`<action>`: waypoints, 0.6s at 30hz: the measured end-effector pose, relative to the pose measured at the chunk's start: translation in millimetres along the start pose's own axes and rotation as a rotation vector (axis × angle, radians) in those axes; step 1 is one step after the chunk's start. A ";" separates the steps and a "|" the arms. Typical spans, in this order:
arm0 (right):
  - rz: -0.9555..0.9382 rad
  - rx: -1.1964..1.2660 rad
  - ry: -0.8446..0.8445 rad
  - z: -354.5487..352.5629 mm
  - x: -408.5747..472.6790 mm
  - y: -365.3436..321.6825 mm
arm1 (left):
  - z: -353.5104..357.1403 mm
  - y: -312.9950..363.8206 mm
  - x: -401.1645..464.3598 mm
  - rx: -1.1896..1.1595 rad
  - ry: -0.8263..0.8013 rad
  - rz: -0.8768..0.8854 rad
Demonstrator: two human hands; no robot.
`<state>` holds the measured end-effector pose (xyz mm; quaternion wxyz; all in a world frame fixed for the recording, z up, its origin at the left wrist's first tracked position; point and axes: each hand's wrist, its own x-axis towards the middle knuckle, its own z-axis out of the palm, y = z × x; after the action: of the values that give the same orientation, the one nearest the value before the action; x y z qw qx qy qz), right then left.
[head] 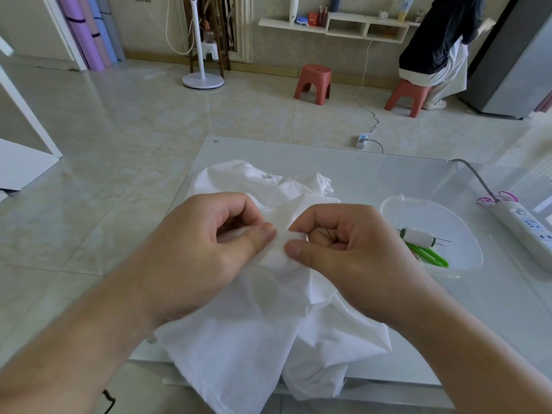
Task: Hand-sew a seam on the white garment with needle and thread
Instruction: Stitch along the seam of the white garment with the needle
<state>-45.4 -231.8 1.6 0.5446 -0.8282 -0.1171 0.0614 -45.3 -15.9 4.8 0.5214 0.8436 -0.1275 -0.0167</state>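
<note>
A crumpled white garment (pixel 254 339) lies on the glass table (pixel 373 174) and hangs over its near edge. My left hand (pixel 209 249) pinches a raised fold of it between thumb and curled fingers. Close beside it, my right hand (pixel 343 249) grips the same fold with its thumb on the cloth. A thin dark needle (pixel 328 234) shows inside the right hand's curled fingers. A spool of white thread (pixel 416 236) with needles stuck in it lies in a clear plastic container (pixel 466 264) to the right, next to green-handled scissors (pixel 430 253).
A white power strip (pixel 525 228) with a grey cable lies at the table's right edge. On the floor beyond stand two red stools (pixel 313 83), a white fan stand (pixel 203 79) and another power strip (pixel 362 141). A person sits on the far right stool.
</note>
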 end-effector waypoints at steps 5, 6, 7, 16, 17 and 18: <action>-0.020 0.009 -0.023 -2.0 0.4 0.2 | 2.3 3.4 0.1 -0.034 -0.023 -0.007; -0.028 0.006 -0.020 -2.9 0.8 0.8 | 2.3 4.1 0.2 -0.058 -0.017 -0.016; -0.032 0.005 -0.013 -3.6 1.2 1.4 | 2.0 4.9 -0.1 -0.077 -0.011 -0.027; -0.042 0.041 -0.006 -10.7 1.5 4.5 | 2.4 8.8 -1.5 -0.152 -0.017 -0.108; -0.046 0.075 -0.018 -11.3 0.9 3.3 | 2.1 9.1 -1.8 -0.162 -0.008 -0.111; -0.044 0.123 -0.023 -12.2 0.0 2.9 | 1.7 9.1 -1.9 -0.170 0.004 -0.114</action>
<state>-42.2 -243.8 3.8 0.5944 -0.7896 -0.1375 0.0662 -49.3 -20.8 11.9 0.5896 0.8022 -0.0765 -0.0551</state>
